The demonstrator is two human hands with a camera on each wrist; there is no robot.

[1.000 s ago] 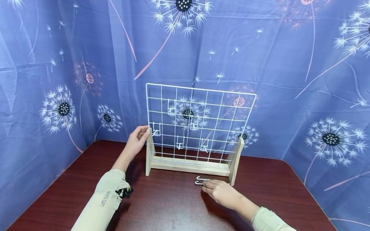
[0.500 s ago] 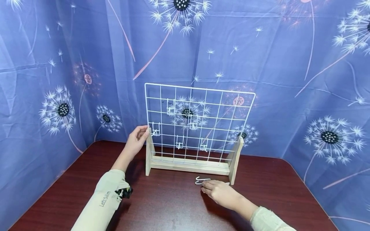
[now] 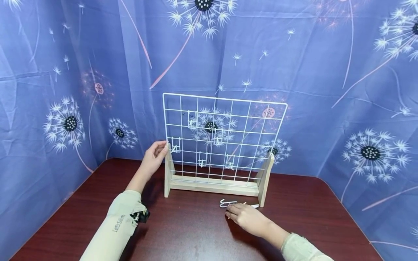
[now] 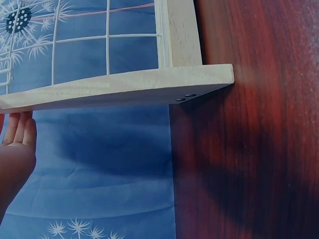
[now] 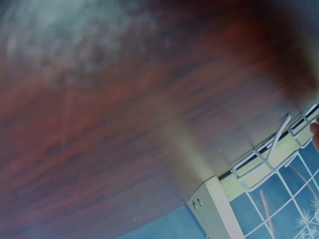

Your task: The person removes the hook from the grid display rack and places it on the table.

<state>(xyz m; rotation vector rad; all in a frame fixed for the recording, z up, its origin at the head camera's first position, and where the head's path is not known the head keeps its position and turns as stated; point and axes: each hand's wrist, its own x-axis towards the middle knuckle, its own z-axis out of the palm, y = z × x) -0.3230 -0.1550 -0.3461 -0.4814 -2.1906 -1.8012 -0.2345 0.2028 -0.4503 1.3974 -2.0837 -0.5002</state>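
Note:
A white wire grid panel (image 3: 223, 117) stands upright in a pale wooden stand (image 3: 213, 185). Several white wire hooks hang on it, among them a hook (image 3: 175, 148) near the left edge. My left hand (image 3: 153, 156) grips the top of the stand's left upright (image 4: 124, 84), its fingers (image 4: 20, 128) against the outer face in the left wrist view. Low at the stand's front right, my right hand (image 3: 246, 218) pinches a white wire hook (image 3: 226, 203); the fingers hide part of it. In the right wrist view, wire hooks (image 5: 254, 172) appear with one fingertip (image 5: 315, 130) at the edge.
The stand rests on a dark red-brown wooden table (image 3: 192, 224). More white wire (image 3: 255, 206) shows behind the right hand, by the stand's right upright (image 3: 266, 179). A blue dandelion-print curtain (image 3: 294, 90) encloses the table's back and sides.
The wire hook under my right hand has turned slightly, its two prong ends now closer together. More white wire shows behind that hand. My left hand stays on the upright.

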